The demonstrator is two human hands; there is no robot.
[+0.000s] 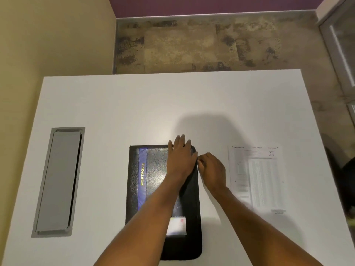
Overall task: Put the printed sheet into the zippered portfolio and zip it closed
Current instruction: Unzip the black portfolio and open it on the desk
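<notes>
Closed portfolio [155, 169] at table's [134, 104] near edge, sheet [257, 177] beside it.
Left hand [180, 158] flat, pinning it; right hand [212, 167] pinches its zip edge: draw steadily round the corner.

Black portfolio [153, 179], blue stripe [141, 198], yellow lettering [142, 174]; white table [134, 104]; white grey-printed sheet [257, 179]; grey hatch [58, 181]; mottled brown floor [192, 45]; purple wall [211, 4].

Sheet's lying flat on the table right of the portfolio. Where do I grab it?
The printed sheet lies flat, so no edge stands up. Probably come from the right with the right hand, which pinches the edge of the portfolio: lift the free right long edge, then pinch it.
</notes>
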